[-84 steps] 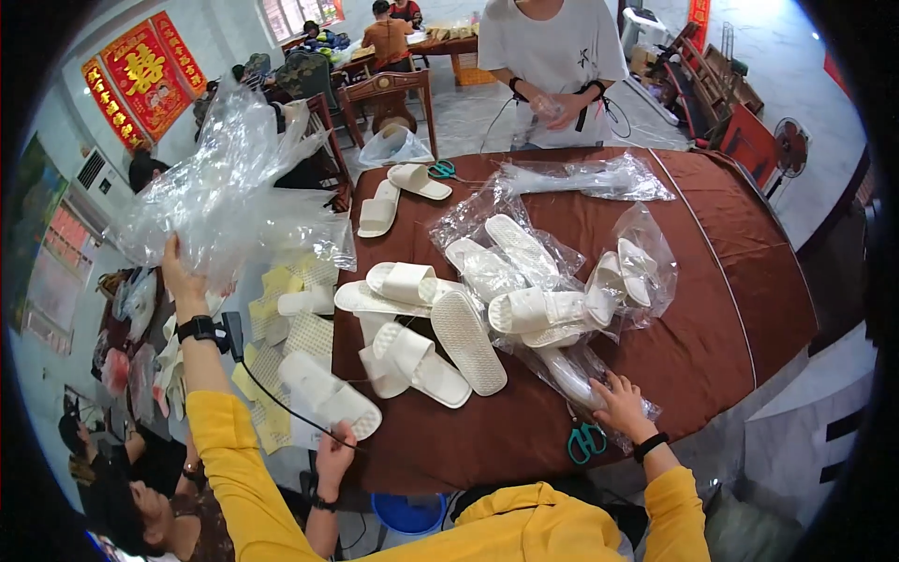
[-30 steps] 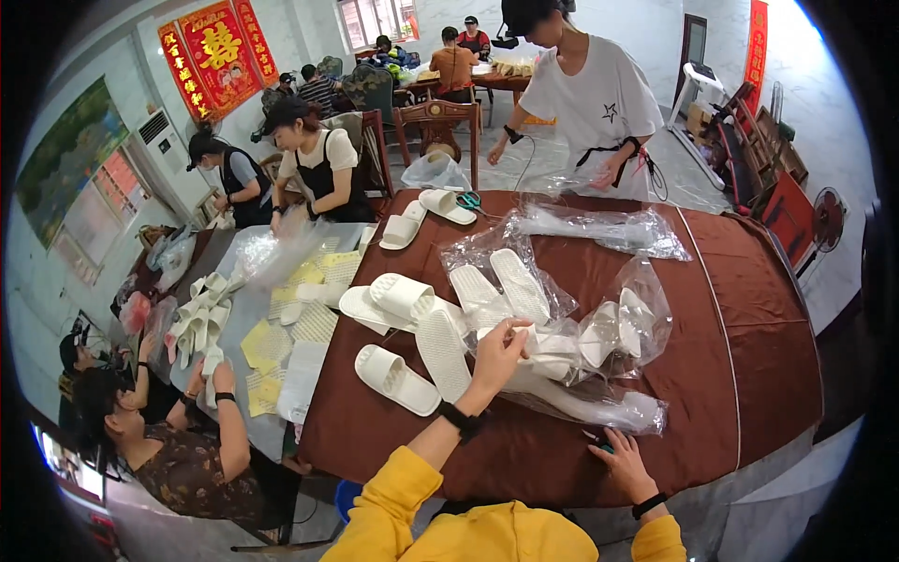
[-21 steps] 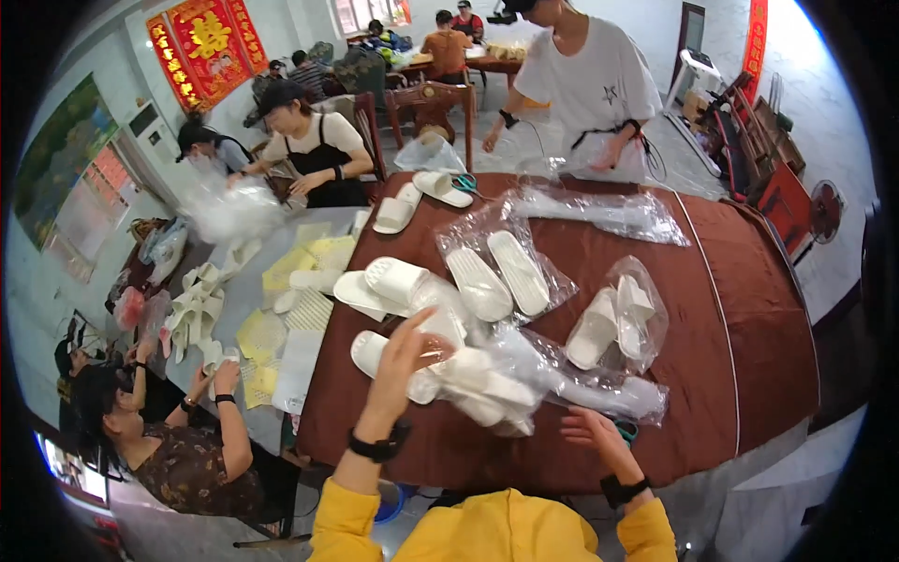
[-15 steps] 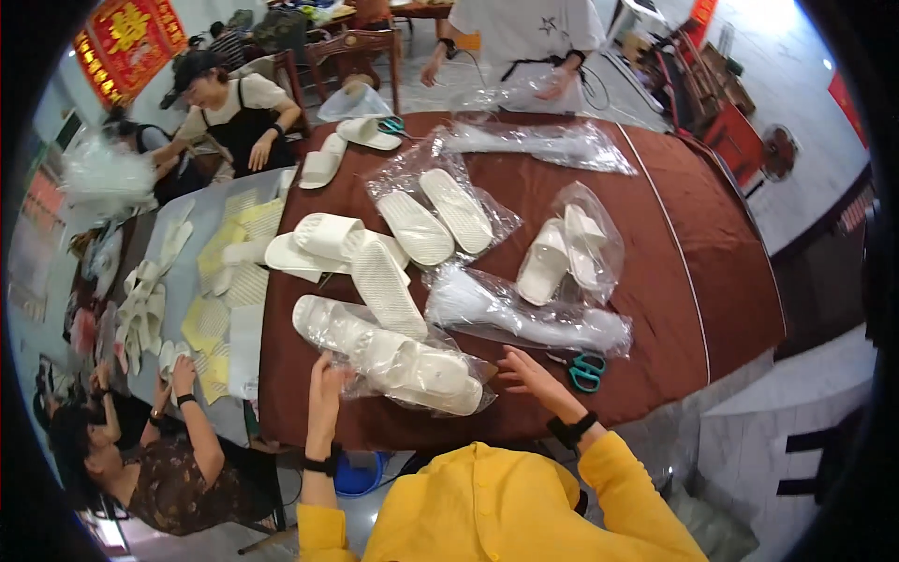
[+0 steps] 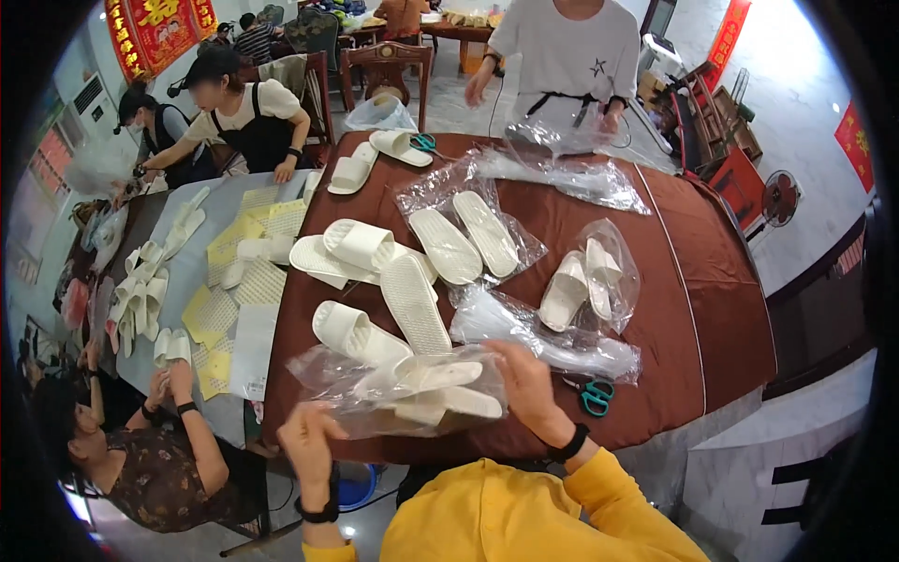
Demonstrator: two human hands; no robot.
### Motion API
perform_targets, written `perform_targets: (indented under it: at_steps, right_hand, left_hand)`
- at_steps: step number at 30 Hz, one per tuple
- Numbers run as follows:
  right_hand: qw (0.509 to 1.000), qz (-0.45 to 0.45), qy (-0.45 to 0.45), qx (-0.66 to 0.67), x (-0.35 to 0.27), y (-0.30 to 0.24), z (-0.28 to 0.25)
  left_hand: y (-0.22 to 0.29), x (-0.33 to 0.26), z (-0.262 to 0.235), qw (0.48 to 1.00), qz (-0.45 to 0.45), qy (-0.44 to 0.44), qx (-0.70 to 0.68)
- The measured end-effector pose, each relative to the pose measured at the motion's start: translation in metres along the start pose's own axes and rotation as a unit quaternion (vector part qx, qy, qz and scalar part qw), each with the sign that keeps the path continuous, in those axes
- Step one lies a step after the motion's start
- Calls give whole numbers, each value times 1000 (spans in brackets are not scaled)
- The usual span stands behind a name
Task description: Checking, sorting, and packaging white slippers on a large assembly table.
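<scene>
Both my hands hold a clear plastic bag (image 5: 375, 393) with a pair of white slippers (image 5: 440, 389) inside, near the front edge of the brown table (image 5: 693, 309). My left hand (image 5: 309, 440) grips the bag's open left end. My right hand (image 5: 520, 384) holds its right end, over the slipper toes. Loose white slippers (image 5: 361, 332) lie just beyond the bag. Behind my right hand lies a heap of empty clear bags (image 5: 543, 337).
Teal-handled scissors (image 5: 592, 395) lie right of my right hand. Two more bagged slipper pairs (image 5: 464, 234) (image 5: 585, 281) sit mid-table. A person in white (image 5: 571, 56) stands at the far side. Other people work at a grey table (image 5: 201, 281) on the left with slippers and yellow sheets.
My left hand dropped from holding up a bag at the left, reached across the table, and drew a bagged slipper pair to the front edge; both hands now hold it.
</scene>
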State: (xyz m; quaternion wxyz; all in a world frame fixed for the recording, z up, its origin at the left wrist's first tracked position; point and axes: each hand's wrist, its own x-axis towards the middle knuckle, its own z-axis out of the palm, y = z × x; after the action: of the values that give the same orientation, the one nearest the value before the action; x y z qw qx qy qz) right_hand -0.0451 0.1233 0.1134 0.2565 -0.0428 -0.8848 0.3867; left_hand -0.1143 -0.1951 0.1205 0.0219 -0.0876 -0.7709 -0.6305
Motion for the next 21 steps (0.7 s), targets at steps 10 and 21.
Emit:
perform_targets:
  at_steps: [10, 21]
  right_hand:
    - [921, 287, 69, 252, 60, 90, 51]
    - [858, 450, -16, 248, -42, 106, 76]
  left_hand:
    - [-73, 78, -9, 997, -34, -7, -62]
    - [-150, -27, 21, 976, -191, 60, -88]
